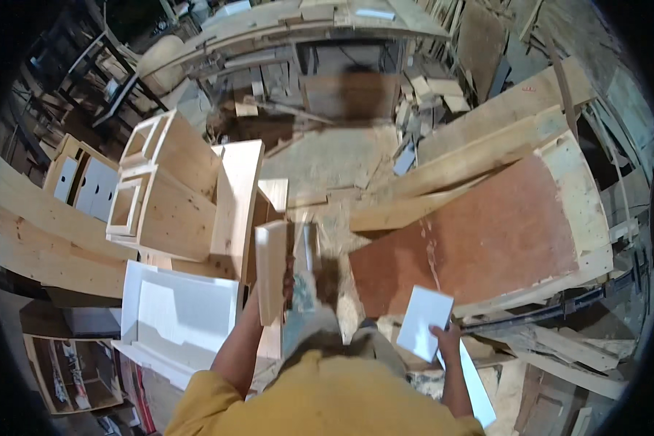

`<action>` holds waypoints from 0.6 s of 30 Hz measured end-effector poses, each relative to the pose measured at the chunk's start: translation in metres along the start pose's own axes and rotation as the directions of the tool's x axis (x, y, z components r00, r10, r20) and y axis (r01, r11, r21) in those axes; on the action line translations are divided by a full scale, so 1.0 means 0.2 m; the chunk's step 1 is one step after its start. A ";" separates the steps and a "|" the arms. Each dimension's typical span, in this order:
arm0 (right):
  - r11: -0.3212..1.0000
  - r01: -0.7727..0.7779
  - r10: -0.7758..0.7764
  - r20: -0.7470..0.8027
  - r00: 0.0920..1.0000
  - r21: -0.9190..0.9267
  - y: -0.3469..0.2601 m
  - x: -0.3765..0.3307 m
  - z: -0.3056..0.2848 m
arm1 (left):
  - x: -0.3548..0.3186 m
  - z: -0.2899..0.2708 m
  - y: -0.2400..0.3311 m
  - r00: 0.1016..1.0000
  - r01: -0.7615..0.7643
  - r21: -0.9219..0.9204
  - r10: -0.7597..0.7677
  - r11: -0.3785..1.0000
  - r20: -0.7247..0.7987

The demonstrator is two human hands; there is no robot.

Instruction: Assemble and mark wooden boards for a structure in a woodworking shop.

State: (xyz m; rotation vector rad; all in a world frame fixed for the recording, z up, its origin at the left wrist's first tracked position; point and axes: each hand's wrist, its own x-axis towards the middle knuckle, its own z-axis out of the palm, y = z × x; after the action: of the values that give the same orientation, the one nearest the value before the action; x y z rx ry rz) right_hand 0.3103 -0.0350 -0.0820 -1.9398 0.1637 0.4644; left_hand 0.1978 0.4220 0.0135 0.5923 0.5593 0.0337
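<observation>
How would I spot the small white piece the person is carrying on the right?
Start at the big reddish-brown board lying to the right. Just below its near edge, the right hand holds a small white panel by its lower corner. Unlike the bare pale wood all around, it is flat, smooth and white.

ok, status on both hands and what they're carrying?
Left hand shut on pale wooden board, held upright. Right hand shut on white panel. Stacked wooden frames close left; reddish board close right.
</observation>
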 end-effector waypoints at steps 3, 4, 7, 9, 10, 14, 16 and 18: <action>0.997 0.023 -0.028 0.054 0.998 0.079 -0.28 0.26 0.10 | 0.09 0.01 0.05 0.963 -0.176 -0.147 0.202 0.973 0.181; 0.988 0.090 -0.098 0.062 0.993 0.126 -0.33 0.36 0.12 | 0.13 0.04 0.08 0.977 -0.181 -0.164 0.197 0.970 0.084; 0.988 0.097 -0.103 0.051 0.993 0.117 -0.82 0.59 0.22 | 0.39 0.01 0.24 0.961 -0.229 -0.061 0.215 0.972 -0.176; 0.981 0.157 -0.160 0.017 0.987 0.113 -0.99 0.91 0.29 | 0.58 0.09 0.41 0.910 -0.236 0.193 0.286 0.953 -0.299; 0.976 0.181 -0.186 0.030 0.982 0.122 -1.05 1.06 0.32 | 0.71 0.05 0.48 0.880 -0.324 0.199 0.372 0.925 -0.295; 0.953 0.255 -0.259 0.003 0.966 0.163 -1.40 1.49 0.47 | 1.07 0.19 0.85 0.650 -0.571 0.406 0.695 0.714 -0.307; 0.906 0.210 -0.193 -0.085 0.978 0.368 -1.53 1.67 0.55 | 1.21 0.21 1.02 0.578 -0.600 0.506 0.773 0.620 -0.262; 0.896 0.245 -0.238 -0.065 0.969 0.370 -1.79 1.72 0.62 | 1.29 0.24 1.18 0.513 -0.601 0.607 0.833 0.519 -0.205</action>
State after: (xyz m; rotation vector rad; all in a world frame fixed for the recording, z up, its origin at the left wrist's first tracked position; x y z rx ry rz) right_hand 0.7097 0.2579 0.0452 -1.5593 0.0180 0.2285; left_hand 0.4718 0.6411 0.0471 1.3115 0.7616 0.9471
